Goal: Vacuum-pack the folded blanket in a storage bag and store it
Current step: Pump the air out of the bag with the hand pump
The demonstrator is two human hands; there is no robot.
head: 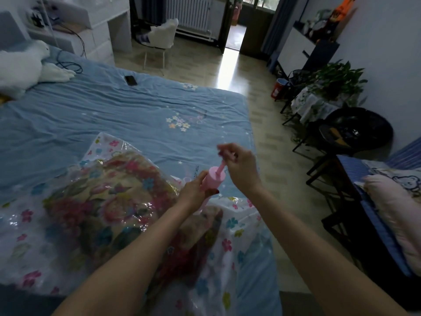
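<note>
I judge the task to be well past its first steps. The folded blanket, a floral one in reds, pinks and yellows, already lies inside the clear storage bag, which is printed with small coloured flowers and spreads over the near end of the bed, reaching its near right corner. I cannot tell from here whether the bag's mouth is sealed; that edge is not visible.

I read this as the air-removal stage. My left hand is wrapped around the barrel of a pink hand pump, which stands roughly upright with its base down on the bag, over the blanket's right side. My right hand is curled around the top of the pump's rod, which is drawn partway out above the barrel; the handle itself is hidden in my fingers and blurred.

The plastic looks loose and shiny in places, with wrinkles over the blanket, so I judge that air remains to be drawn out. After that, the valve must be closed and the pack carried to storage; neither is done.

As for writing, I can make out a small line on the blue bedsheet just beyond the pump that seems to read "SLEEP WELL", turned sideways. The pump and bag show no brand I can read.
</note>
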